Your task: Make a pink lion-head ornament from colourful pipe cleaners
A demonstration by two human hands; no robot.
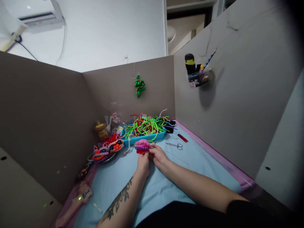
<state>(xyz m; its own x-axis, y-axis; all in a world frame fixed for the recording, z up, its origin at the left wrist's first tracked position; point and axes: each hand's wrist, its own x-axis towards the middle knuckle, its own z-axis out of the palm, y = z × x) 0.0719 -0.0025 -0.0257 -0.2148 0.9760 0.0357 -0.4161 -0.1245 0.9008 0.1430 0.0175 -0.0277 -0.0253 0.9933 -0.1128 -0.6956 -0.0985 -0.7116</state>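
Observation:
Both my hands meet over the light blue cloth (166, 186) in the middle of the table. My left hand (143, 163) is closed on the underside of a small pink, purple and red pipe-cleaner figure (142, 146). My right hand (158, 155) pinches the same figure from its right side. Just behind it stands a blue tray (144, 138) piled with loose green, pink and red pipe cleaners (144, 125).
Finished pipe-cleaner figures (106, 148) lie in a dish at the left. Small scissors (175, 145) and a red tool (182, 138) lie right of the tray. A pink glue gun (76, 202) rests near left. Cardboard walls surround the table; a green figure (139, 86) hangs on the back wall.

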